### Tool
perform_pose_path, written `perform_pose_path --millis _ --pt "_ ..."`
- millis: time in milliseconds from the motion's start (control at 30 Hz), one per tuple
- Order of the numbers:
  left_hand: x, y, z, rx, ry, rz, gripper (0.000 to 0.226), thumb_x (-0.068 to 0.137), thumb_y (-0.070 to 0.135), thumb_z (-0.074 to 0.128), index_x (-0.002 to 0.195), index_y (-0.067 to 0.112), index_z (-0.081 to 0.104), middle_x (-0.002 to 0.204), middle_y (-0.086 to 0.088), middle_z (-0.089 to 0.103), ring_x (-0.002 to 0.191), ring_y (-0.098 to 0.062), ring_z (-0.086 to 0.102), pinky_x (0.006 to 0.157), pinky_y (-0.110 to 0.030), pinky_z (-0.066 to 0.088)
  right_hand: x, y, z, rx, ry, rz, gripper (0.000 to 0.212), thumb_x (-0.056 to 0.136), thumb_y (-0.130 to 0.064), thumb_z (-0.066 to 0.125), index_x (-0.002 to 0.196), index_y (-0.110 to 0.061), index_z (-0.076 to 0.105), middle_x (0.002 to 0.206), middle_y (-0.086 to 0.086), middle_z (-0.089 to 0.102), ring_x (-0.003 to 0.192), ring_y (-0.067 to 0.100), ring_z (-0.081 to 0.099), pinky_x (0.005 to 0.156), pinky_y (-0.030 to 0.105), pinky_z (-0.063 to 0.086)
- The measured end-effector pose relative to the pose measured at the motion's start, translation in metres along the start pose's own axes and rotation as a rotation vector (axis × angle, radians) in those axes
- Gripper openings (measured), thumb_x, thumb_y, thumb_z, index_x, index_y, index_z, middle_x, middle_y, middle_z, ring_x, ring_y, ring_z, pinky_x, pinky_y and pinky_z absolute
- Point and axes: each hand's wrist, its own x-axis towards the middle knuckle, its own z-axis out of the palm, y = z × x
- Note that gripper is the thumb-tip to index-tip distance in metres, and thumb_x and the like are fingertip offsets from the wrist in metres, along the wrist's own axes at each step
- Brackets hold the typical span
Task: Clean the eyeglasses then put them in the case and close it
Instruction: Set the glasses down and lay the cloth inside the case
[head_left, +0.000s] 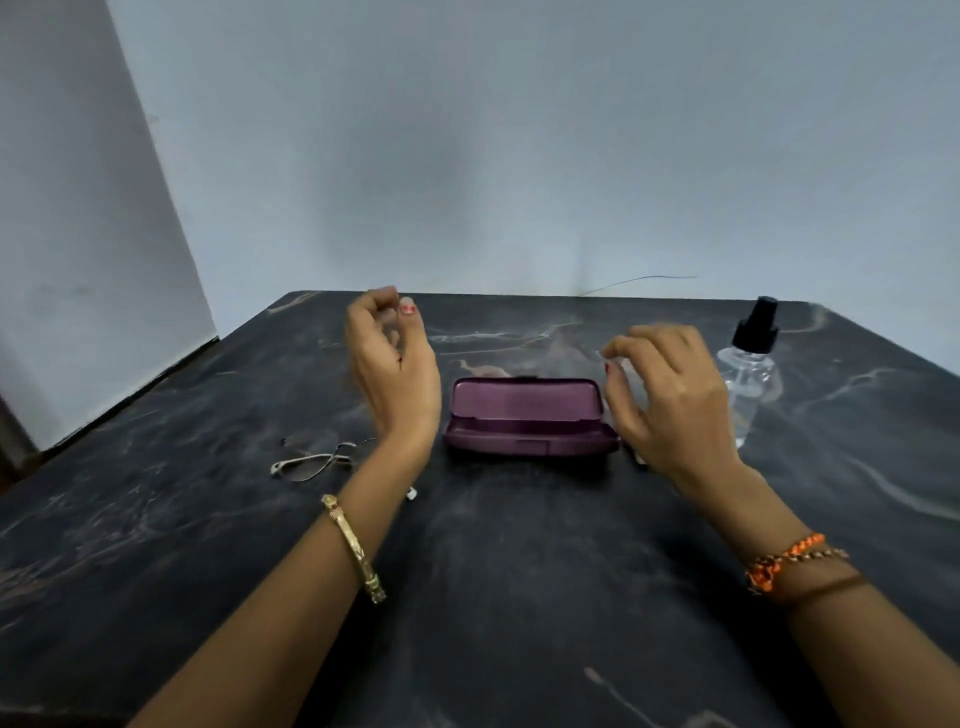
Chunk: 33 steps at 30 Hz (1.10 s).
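Here, on the dark marbled surface (519, 571), the eyeglasses (317, 457) lie at the left, folded or half folded, with a thin pale metal frame; the left forearm covers their right part. The left hand (395, 369) is raised above the surface, palm turned to the right, and its fingers (379, 304) are curled loosely with the thumb close to the fingertips; they hold nothing that I can see, and they touch neither the eyeglasses nor the case. A gold bangle (356, 548) sits on the left forearm. In the middle stands the purple case (530, 421), open, its lid upright at the far side and the tray toward the near side; the inside looks empty. The case is between the two hands, just beside each of them. The right hand (675, 400) hovers at the right end of the case, back of the hand up, fingers (621, 348) bent and a little spread; something thin and clear seems pinched at the fingertips, but it is too blurred to tell. An orange thread bracelet (789, 561) is on the right wrist. Farther right, near the far edge, a clear spray bottle (750, 374) with a black nozzle stands upright, partly behind the right hand. Behind the surface is a pale blue wall (519, 130).
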Motion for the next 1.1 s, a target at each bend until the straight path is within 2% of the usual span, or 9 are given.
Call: perform_pose_path --millis 100,200,267,400,567,667,867,1033,1100 --pt "-0.015 -0.006 0.013 0.101 -0.123 0.017 0.014 0.090 0.014 0.046 0.103 0.012 0.049 0.104 -0.001 0.052 0.093 -0.008 0.049 0.081 -0.015 0.038 -0.003 0.016 -0.004 -0.056 -0.222 0.255 0.012 0.079 -0.005 0.058 0.079 0.005 0.065 0.082 0.020 0.066 0.079 0.039 0.059 0.062 0.039 0.049" --pt "-0.025 -0.009 0.014 0.182 -0.250 0.083 0.009 0.090 0.015 0.046 0.096 0.018 0.050 0.097 0.010 0.050 0.099 -0.010 0.048 0.085 -0.020 0.036 0.002 0.024 -0.005 -0.055 -0.446 0.411 0.021 0.077 -0.014 0.054 0.080 0.001 0.068 0.083 0.019 0.068 0.079 0.037 0.060 0.067 0.042 0.051" --pt "-0.025 -0.008 0.012 0.220 -0.310 0.098 0.008 0.090 0.016 0.046 0.093 0.020 0.052 0.093 0.016 0.048 0.100 -0.010 0.048 0.086 -0.021 0.037 0.004 0.028 -0.006 -0.054 -0.541 0.435 0.023 0.074 -0.016 0.056 0.081 0.002 0.068 0.082 0.022 0.069 0.081 0.039 0.061 0.072 0.044 0.052" --pt "-0.023 -0.011 0.011 0.275 -0.389 -0.002 0.009 0.091 0.020 0.044 0.090 0.021 0.052 0.102 0.004 0.055 0.105 -0.017 0.050 0.094 -0.033 0.040 0.001 0.034 -0.007 -0.058 -0.611 0.454 0.027 0.075 -0.020 0.059 0.088 0.002 0.068 0.089 0.023 0.068 0.089 0.040 0.060 0.077 0.043 0.051" --pt "-0.022 -0.017 0.009 0.301 -0.428 -0.034 0.010 0.091 0.022 0.044 0.090 0.019 0.054 0.103 0.001 0.059 0.104 -0.016 0.052 0.091 -0.031 0.040 -0.007 0.032 -0.001 -0.087 -0.732 0.437 0.032 0.073 -0.024 0.065 0.091 0.002 0.064 0.091 0.021 0.066 0.088 0.037 0.060 0.066 0.035 0.046" --pt "-0.020 -0.020 0.009 0.305 -0.466 -0.065 0.012 0.091 0.023 0.045 0.091 0.018 0.056 0.100 0.000 0.061 0.098 -0.016 0.054 0.084 -0.029 0.042 -0.009 0.032 0.001 -0.102 -0.751 0.431 0.026 0.074 -0.023 0.063 0.084 0.001 0.062 0.087 0.021 0.064 0.085 0.038 0.059 0.060 0.030 0.034" --pt "-0.022 -0.019 0.008 0.305 -0.498 -0.046 0.011 0.091 0.022 0.046 0.091 0.018 0.056 0.082 0.011 0.057 0.080 -0.008 0.053 0.070 -0.018 0.042 -0.011 0.032 0.003 -0.123 -0.670 0.416 0.017 0.077 -0.010 0.054 0.077 0.005 0.062 0.080 0.022 0.064 0.076 0.039 0.058 0.056 0.031 0.034" --pt "-0.024 -0.018 0.009 0.350 -0.523 0.021 0.012 0.090 0.020 0.046 0.093 0.014 0.057 0.095 0.001 0.062 0.089 -0.010 0.056 0.071 -0.005 0.040 -0.011 0.031 0.003 -0.133 -0.624 0.424 0.019 0.080 -0.009 0.052 0.075 0.008 0.059 0.077 0.024 0.062 0.070 0.039 0.054 0.055 0.032 0.031" --pt "-0.025 -0.016 0.010 0.330 -0.514 0.043 0.013 0.090 0.018 0.047 0.093 0.012 0.058 0.097 -0.002 0.063 0.091 -0.013 0.057 0.075 -0.008 0.042 -0.010 0.031 0.002 -0.133 -0.566 0.453 0.023 0.082 -0.013 0.052 0.073 0.008 0.055 0.075 0.024 0.059 0.073 0.041 0.054 0.056 0.034 0.031"
